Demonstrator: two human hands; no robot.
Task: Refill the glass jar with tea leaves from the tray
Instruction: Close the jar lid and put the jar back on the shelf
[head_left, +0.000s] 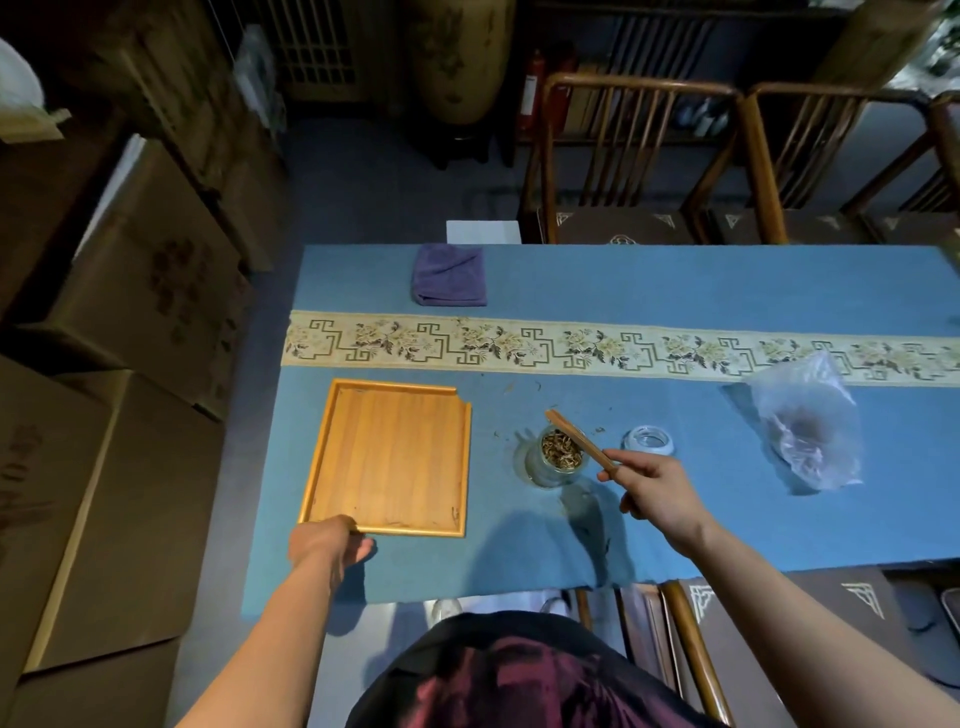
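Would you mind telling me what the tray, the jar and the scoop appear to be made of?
The tray looks like light wood with a smooth finish: grain lines run along it. The jar seems clear glass: the tea leaves show through its wall. The scoop in the right hand looks like brown wood or bamboo; which, I cannot tell.

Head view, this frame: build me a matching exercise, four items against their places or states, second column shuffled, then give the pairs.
Things:
1. wooden tray
2. glass jar
3. purple cloth
4. plastic bag

Places or states:
A. folded, at the table's far edge
B. open, tea leaves inside
C. crumpled, right of the jar lid
D. near corner held by the left hand

Pairs: 1-D, 2-B, 3-A, 4-C
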